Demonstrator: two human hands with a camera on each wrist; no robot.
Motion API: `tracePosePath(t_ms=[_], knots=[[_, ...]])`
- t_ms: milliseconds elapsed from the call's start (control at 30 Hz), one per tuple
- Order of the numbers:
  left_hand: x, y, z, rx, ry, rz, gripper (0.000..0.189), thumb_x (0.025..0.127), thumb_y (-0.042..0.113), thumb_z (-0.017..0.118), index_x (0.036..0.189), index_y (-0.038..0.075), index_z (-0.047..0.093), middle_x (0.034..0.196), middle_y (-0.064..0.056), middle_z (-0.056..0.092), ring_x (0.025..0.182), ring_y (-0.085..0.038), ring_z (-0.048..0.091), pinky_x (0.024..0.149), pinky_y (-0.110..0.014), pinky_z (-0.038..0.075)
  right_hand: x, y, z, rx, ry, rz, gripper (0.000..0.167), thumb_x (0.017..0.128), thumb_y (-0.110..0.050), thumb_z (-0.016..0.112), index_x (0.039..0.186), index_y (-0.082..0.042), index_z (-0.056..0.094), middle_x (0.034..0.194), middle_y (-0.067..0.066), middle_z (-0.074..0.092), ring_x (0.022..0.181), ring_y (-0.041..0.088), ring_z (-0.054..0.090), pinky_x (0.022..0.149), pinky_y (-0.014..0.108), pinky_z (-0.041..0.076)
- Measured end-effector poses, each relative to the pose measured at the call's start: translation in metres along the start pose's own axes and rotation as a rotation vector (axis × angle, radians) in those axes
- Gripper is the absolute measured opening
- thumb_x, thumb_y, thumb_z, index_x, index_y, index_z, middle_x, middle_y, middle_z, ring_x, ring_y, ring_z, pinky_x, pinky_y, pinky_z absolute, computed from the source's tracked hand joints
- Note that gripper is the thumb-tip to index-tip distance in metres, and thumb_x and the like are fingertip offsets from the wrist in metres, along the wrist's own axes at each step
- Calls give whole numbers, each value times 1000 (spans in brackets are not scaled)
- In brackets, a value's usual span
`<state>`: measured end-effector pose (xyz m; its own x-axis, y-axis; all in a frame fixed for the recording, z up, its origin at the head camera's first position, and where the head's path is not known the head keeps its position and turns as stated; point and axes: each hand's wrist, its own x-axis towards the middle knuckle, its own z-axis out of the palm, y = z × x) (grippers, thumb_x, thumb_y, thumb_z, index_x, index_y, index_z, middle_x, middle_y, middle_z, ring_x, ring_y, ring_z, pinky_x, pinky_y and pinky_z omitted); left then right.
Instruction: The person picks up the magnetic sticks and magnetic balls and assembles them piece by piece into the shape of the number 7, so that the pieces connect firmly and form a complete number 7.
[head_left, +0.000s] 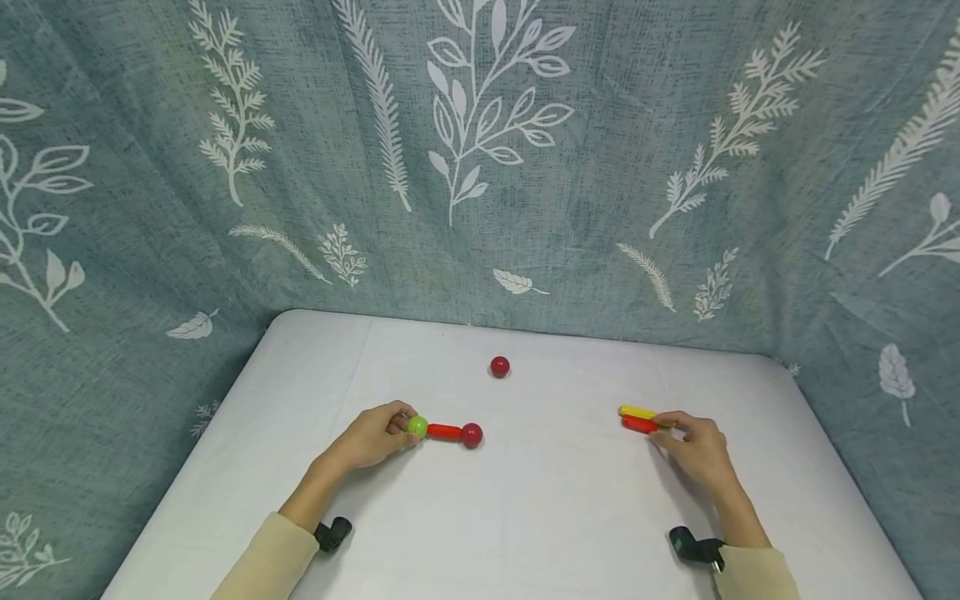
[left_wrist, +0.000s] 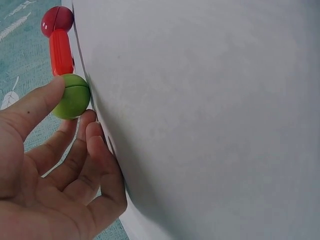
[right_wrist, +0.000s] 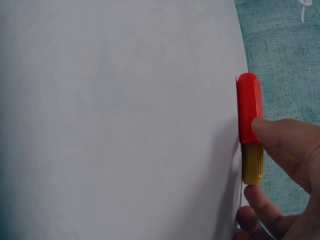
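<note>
My left hand [head_left: 378, 435] pinches a green ball [head_left: 417, 427] between thumb and fingers. The ball is at one end of a short red stick [head_left: 444, 432], and a dark red ball [head_left: 472, 435] is at the other. In the left wrist view the thumb lies against the green ball [left_wrist: 71, 97]. On the right, my right hand [head_left: 697, 448] pinches another red stick [head_left: 638, 424], its thumb on the side in the right wrist view. A yellow stick [head_left: 636, 412] lies right beside that red stick, partly covered by the fingers. Whether the fingers also grip it is hidden.
A loose dark red ball [head_left: 500, 367] sits toward the back of the white table [head_left: 555, 517]. Behind the table and along its sides hangs a green curtain [head_left: 600, 167] with white leaf prints. A dark wrist camera [head_left: 333, 533] shows at the left sleeve.
</note>
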<state>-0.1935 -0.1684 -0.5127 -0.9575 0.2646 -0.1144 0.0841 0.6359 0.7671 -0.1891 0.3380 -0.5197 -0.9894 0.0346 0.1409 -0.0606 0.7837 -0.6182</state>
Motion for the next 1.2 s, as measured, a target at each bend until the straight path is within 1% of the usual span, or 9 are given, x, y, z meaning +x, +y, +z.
tracePosePath(t_ms=[233, 333, 600, 733, 800, 867, 933, 1100, 1200], knots=[[0, 1, 1, 0, -1, -5, 26, 89, 13, 77, 113, 10, 66, 92, 1, 60, 82, -15, 55, 73, -34, 48, 0, 3, 2, -58, 7, -17, 25, 87, -9, 76, 109, 3, 72, 114, 28, 67, 106, 49, 59, 83, 60, 46], [0, 1, 1, -1, 0, -4, 26, 89, 12, 77, 113, 10, 66, 93, 1, 60, 83, -15, 55, 73, -34, 48, -1, 3, 2, -68, 4, -6, 26, 87, -11, 76, 108, 3, 72, 114, 29, 66, 103, 48, 59, 81, 59, 43], [-1, 2, 1, 2, 4, 0, 26, 89, 13, 77, 112, 10, 66, 92, 1, 60, 82, -15, 54, 73, -34, 48, -3, 1, 3, -72, 18, 7, 25, 89, -9, 73, 109, 6, 71, 116, 29, 66, 109, 49, 57, 82, 61, 48], [-1, 2, 1, 5, 5, 3, 26, 89, 12, 77, 112, 10, 66, 92, 1, 60, 82, -15, 54, 73, -34, 48, -7, -5, 1, -32, 0, 31, 25, 91, -9, 72, 111, 6, 71, 120, 30, 63, 111, 48, 52, 86, 63, 40], [-1, 1, 1, 8, 3, 1, 26, 89, 12, 77, 112, 10, 66, 92, 1, 60, 82, -15, 54, 73, -34, 48, -9, -11, 0, 5, -15, 33, 24, 92, -9, 70, 112, 5, 70, 122, 31, 60, 112, 47, 48, 85, 62, 37], [-1, 1, 1, 13, 0, 7, 26, 89, 12, 77, 112, 9, 66, 92, 1, 60, 82, -15, 55, 72, -33, 48, -12, -19, 1, 38, -25, 9, 23, 93, -8, 69, 113, 3, 70, 122, 30, 59, 112, 46, 47, 86, 61, 36], [-1, 1, 1, 19, -3, 14, 26, 89, 12, 77, 112, 9, 66, 92, 1, 61, 82, -15, 55, 72, -33, 48, -15, -29, 4, 65, -22, -30, 21, 93, -6, 68, 112, 1, 71, 121, 28, 59, 110, 43, 48, 84, 58, 38], [-1, 1, 0, 19, -4, 15, 26, 89, 12, 77, 112, 10, 66, 93, 1, 61, 82, -15, 55, 72, -33, 48, -19, -55, 19, 125, -12, -185, 18, 88, 2, 71, 105, -3, 74, 121, 22, 64, 110, 35, 52, 83, 51, 42], [-1, 2, 0, 14, -4, 13, 26, 89, 13, 77, 112, 10, 66, 93, 1, 61, 82, -15, 54, 72, -33, 48, -22, -71, 27, 152, -42, -212, 18, 87, 1, 73, 104, -6, 74, 116, 17, 66, 108, 33, 52, 83, 50, 43]])
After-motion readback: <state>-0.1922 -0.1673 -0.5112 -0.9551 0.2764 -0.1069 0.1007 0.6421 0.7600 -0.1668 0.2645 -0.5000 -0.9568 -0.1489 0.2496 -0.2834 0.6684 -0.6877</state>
